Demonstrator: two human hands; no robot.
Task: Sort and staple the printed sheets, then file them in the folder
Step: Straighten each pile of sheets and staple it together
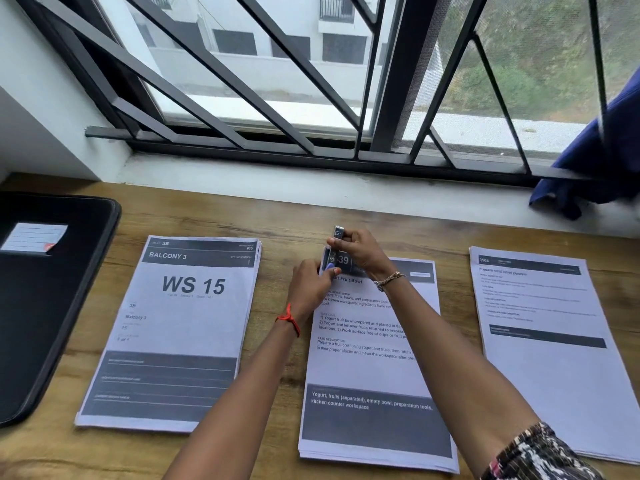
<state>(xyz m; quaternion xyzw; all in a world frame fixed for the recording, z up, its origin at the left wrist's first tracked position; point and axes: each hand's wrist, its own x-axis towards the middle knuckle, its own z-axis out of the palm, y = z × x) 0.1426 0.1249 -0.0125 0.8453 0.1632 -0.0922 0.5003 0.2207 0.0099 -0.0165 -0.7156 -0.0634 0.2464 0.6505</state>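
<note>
Three stacks of printed sheets lie on the wooden desk: the left stack [180,327] headed "WS 15", the middle stack [374,368] about a yogurt fruit bowl, and the right stack [550,348]. A small silver stapler [336,239] sits over the top left corner of the middle stack. My right hand [360,252] grips the stapler from above. My left hand [310,285] pinches that paper corner beside the stapler. A black folder [52,299] lies at the far left with a white label on it.
The wooden desk [277,220] runs under a barred window with a white sill [311,188]. A blue cloth [595,157] hangs over the sill at the right. Bare wood shows between the stacks and behind them.
</note>
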